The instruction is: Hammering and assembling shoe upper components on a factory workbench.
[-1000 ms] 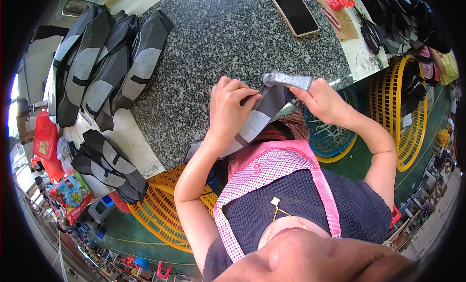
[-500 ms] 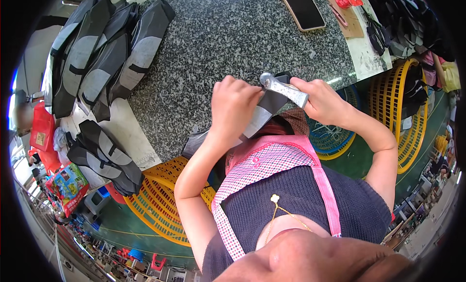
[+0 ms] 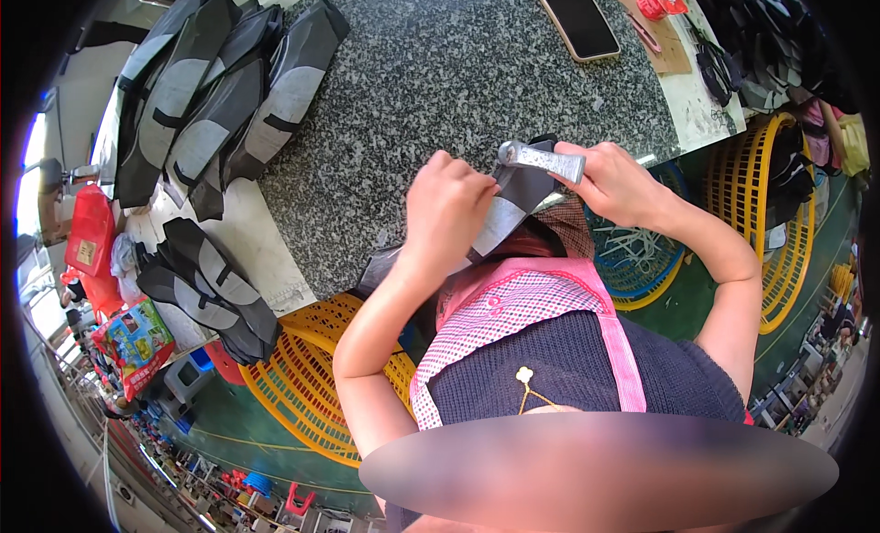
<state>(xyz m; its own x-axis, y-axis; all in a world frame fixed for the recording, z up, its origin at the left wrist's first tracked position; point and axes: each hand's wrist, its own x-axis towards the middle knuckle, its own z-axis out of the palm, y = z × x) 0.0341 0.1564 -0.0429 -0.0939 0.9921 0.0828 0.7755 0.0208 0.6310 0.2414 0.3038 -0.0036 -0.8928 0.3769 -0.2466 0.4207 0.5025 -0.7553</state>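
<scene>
A black-and-grey sewn piece (image 3: 502,223), looking like a shoe upper, lies along the near edge of the speckled stone worktop (image 3: 440,75). My left hand (image 3: 449,208) is closed on its upper part, fingertips pinched together beside a dark strip. In my right hand (image 3: 616,183) is a hammer (image 3: 543,159); its metal head lies across the piece's far end, just right of my left fingertips. The hammer's handle is hidden by my right hand. Whether the head touches the piece I cannot tell.
Similar black-and-grey pieces (image 3: 295,84) are piled at the left, with a smaller stack (image 3: 206,290) nearer. A phone (image 3: 579,18), scissors (image 3: 715,70) and a red cup (image 3: 658,1) occupy the far right. Yellow baskets (image 3: 307,386) and a blue basket (image 3: 632,258) stand below the worktop.
The hammer head has turned to lie more nearly level, and my right hand has shifted slightly. My left hand keeps its pinch on the piece. The whole view has moved a little.
</scene>
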